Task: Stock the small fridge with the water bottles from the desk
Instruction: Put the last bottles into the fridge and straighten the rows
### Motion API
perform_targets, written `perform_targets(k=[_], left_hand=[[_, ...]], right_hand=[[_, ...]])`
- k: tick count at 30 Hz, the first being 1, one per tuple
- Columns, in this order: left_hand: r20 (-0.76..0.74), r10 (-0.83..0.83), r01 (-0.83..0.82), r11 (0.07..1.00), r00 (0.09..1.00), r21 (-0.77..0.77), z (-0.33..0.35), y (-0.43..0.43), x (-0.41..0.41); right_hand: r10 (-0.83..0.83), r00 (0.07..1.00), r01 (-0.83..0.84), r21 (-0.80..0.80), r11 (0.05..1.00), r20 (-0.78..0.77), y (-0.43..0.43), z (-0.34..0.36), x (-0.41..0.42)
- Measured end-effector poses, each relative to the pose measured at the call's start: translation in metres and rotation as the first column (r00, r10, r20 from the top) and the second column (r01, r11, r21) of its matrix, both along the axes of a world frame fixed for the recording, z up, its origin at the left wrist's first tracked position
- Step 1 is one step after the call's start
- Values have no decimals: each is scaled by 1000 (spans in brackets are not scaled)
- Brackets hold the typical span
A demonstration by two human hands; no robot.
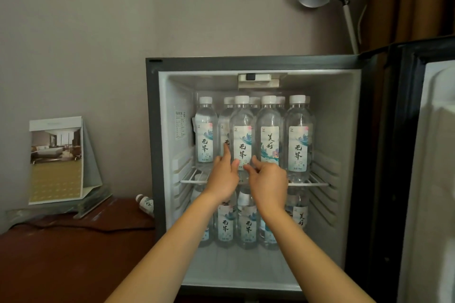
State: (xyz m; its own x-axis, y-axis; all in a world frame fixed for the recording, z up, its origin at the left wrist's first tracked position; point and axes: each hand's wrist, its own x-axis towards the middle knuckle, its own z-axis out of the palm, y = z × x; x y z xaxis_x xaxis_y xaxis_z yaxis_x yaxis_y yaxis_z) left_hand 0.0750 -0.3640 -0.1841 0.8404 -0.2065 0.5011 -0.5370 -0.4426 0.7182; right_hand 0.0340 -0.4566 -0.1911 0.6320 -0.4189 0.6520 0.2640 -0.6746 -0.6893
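My left hand (222, 174) and right hand (267, 181) both hold a bottle (242, 140) on the fridge (152, 130) shelf (317, 183). I'm setting it straight. Next I fetch the bottle on the desk (145, 204).

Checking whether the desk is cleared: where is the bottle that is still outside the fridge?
In the head view, one bottle lies on the brown desk, left of the fridge, right against its outer wall.

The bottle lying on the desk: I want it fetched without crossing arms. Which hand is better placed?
Left. The bottle on the desk lies left of the fridge, on the left hand side; the right hand would cross over.
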Motion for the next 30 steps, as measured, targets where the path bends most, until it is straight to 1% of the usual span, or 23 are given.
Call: perform_targets(k=[3, 5, 6, 9, 11, 14, 16, 19, 21, 23, 27, 30], left_hand=[[-58, -30, 32, 999, 998, 35, 2, 4, 1], [-82, -3, 9, 997, 997, 72, 3, 7, 0], [-79, 15, -10, 998, 997, 66, 2, 9, -3], [-50, 55, -57, 998, 997, -37, -5, 19, -13], [-9, 72, -73, 992, 997, -103, -13, 29, -22], [57, 12, 0, 978, 998, -210, -28, 51, -36], [83, -28, 48, 969, 996, -241, -39, 70, -47], [51, -33, 47, 949, 998, -311, -59, 104, -59], [7, 7, -4, 936, 1000, -351, -75, 130, -61], [-54, 57, -73, 929, 997, -364, -91, 157, -60], [-172, 158, -209, 917, 972, -340, -119, 213, -48], [-243, 205, -283, 894, 948, -347, -137, 249, -34]], right_hand=[[17, 1000, -17, -3, 1000, -12, -1, -1, -2], [33, 999, -33, -4, 999, 7, -2, -5, -6], [33, 999, -33, -14, 999, 21, -2, -8, -9], [60, 997, -59, -23, 998, 45, -1, -22, -18], [104, 995, -104, 6, 995, -3, 2, -32, -21], [165, 981, -163, 25, 986, -106, 12, -48, -22], [226, 960, -224, 36, 974, -165, 26, -58, -22], [357, 887, -362, 39, 931, -293, 54, -74, -23], [439, 811, -469, 19, 883, -387, 78, -84, -24], [486, 734, -558, -13, 829, -474, 105, -93, -24], [535, 620, -665, -23, 746, -574, 160, -106, -13], [499, 604, -701, -116, 704, -622, 199, -116, 6]])
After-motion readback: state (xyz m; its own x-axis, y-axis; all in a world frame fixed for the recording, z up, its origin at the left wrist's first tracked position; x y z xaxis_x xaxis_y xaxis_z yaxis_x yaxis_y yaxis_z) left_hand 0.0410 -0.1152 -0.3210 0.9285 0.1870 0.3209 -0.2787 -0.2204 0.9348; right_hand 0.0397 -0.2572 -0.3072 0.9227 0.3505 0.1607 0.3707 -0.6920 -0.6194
